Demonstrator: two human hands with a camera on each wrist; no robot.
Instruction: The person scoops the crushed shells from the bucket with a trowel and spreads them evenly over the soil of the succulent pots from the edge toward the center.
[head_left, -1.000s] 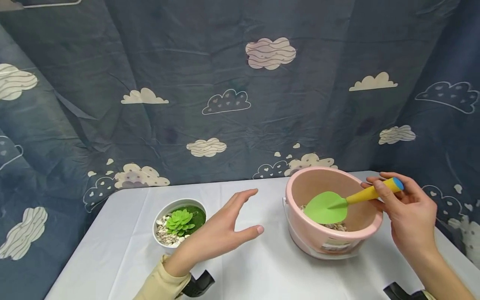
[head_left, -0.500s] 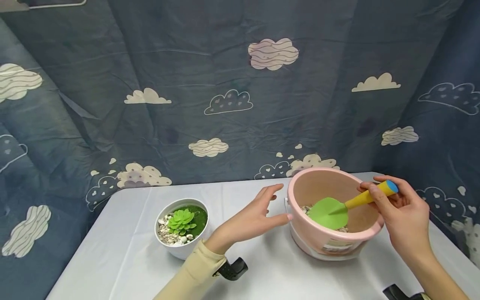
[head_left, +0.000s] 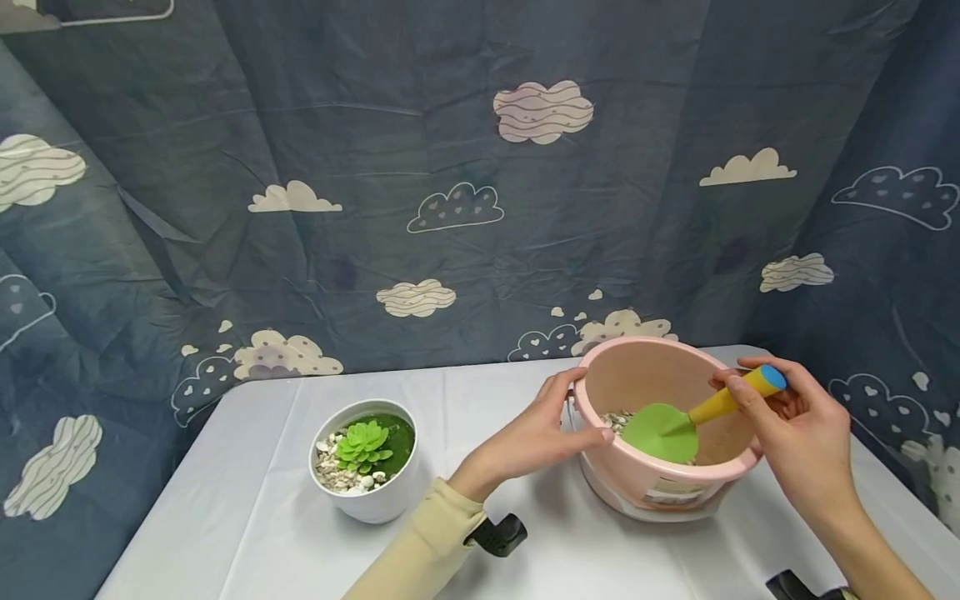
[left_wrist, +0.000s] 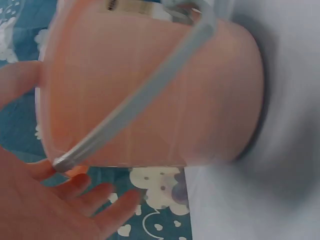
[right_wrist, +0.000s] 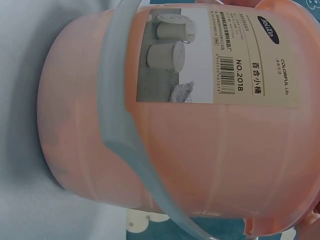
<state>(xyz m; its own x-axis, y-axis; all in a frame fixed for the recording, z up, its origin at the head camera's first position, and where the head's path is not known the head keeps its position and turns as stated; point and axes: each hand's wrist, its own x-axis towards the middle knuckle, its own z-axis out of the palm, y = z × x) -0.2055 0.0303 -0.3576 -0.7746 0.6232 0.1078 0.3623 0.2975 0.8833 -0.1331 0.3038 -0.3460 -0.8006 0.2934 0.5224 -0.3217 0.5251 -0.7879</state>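
Observation:
A pink bucket (head_left: 675, 477) with a pale handle (left_wrist: 135, 105) stands upright on the table, pebbles (head_left: 617, 420) inside it. My right hand (head_left: 795, 425) grips the yellow handle of a toy shovel (head_left: 663, 433) between thumb and fingers. Its green blade dips inside the bucket, low over the pebbles, and its blue end points up to the right. At the bucket's left rim is my left hand (head_left: 525, 433), thumb on the near side and fingertips at the far side. In the left wrist view those fingers are spread, close to the handle's pivot.
A white pot (head_left: 367, 504) with a green succulent (head_left: 362, 446), pale stones and moss stands left of the left hand. The white-covered table (head_left: 277, 500) backs onto a dark blue cloth (head_left: 337, 250) with cloud prints. The bucket bears a printed label (right_wrist: 255, 60).
My left hand has moved right, away from beside the pot, and reached the bucket's rim. The right hand has shifted slightly left and lowered the shovel deeper into the bucket.

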